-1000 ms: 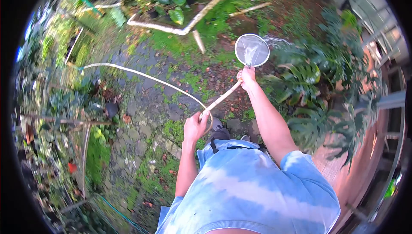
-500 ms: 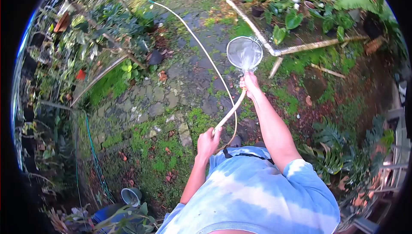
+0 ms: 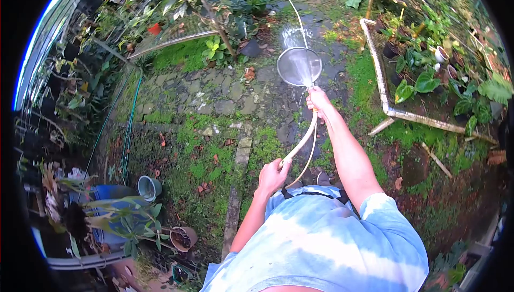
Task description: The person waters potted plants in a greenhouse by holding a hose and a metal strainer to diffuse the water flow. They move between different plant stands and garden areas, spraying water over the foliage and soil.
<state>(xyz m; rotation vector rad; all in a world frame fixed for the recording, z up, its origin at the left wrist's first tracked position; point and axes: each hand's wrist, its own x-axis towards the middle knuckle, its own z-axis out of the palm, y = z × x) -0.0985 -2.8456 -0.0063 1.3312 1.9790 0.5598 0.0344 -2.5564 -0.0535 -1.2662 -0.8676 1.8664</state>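
In my right hand (image 3: 318, 100), stretched out ahead of me, are the end of a cream garden hose (image 3: 303, 143) and the handle of a round mesh strainer (image 3: 289, 71). Fingers wrap around both, so the handle is mostly hidden. Water (image 3: 304, 68) shoots from the hose end into the mesh, and spray shows beyond the far rim. My left hand (image 3: 275, 175) is closed around the hose lower down, near my waist. From there the hose loops back and runs away over the stone path.
A raised mesh plant bench (image 3: 386, 96) with potted plants stands at the right. Mossy stone paving (image 3: 214, 96) lies ahead. At the lower left are a blue barrel (image 3: 110, 206), a grey bucket (image 3: 149, 187) and a brown pot (image 3: 183, 238). A teal hose (image 3: 130, 131) hangs at the left.
The view has turned left, so the bench has shifted right and more of the barrel side shows. The strainer tilts differently, with spray now beyond its rim. Both hands keep their holds.
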